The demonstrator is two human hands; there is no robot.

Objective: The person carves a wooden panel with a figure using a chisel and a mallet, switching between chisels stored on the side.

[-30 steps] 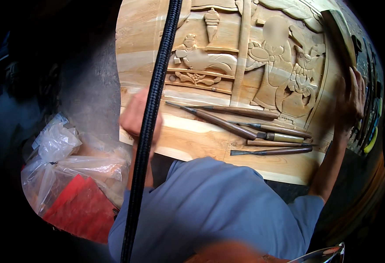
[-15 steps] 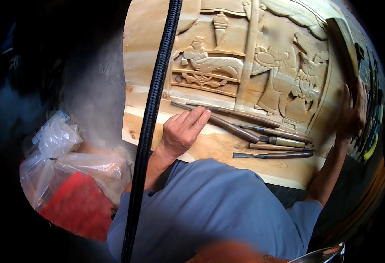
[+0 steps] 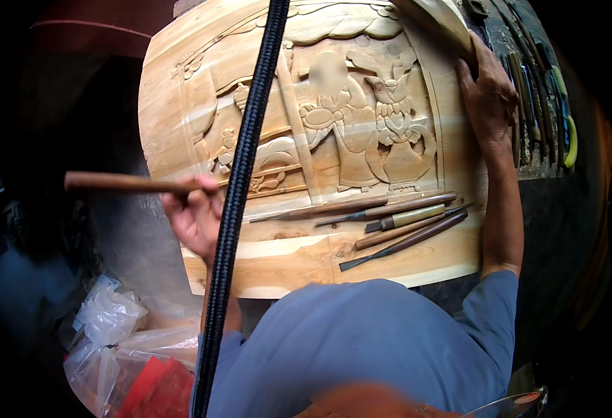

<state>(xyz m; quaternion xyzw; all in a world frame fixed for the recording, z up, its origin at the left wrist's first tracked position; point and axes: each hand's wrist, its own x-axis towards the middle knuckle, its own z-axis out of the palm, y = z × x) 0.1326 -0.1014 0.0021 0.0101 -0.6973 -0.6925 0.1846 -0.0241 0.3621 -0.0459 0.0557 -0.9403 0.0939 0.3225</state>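
Observation:
My left hand (image 3: 194,219) has its fingers closed on a wooden-handled chisel (image 3: 118,181), held level over the carved panel's left part, its blade end hidden around the hand and black braided cable (image 3: 245,153). My right hand (image 3: 491,97) grips a long dark wooden bar (image 3: 438,24) at the top right of the carved wooden panel (image 3: 166,111), which shows relief figures. Several chisels (image 3: 407,202) with wooden or pale handles lie on the panel's near edge, between my two arms.
Right of the panel, a bench (image 3: 529,167) bears a row of tools (image 3: 543,104), one with a yellow-green handle. At the lower left is a clear plastic bag (image 3: 107,313) with red material (image 3: 153,390). The cable hangs vertically across my view.
My left hand has lifted a chisel from the group and moved leftward with it. The view has shifted, showing more of the tool bench. My right hand still holds the bar.

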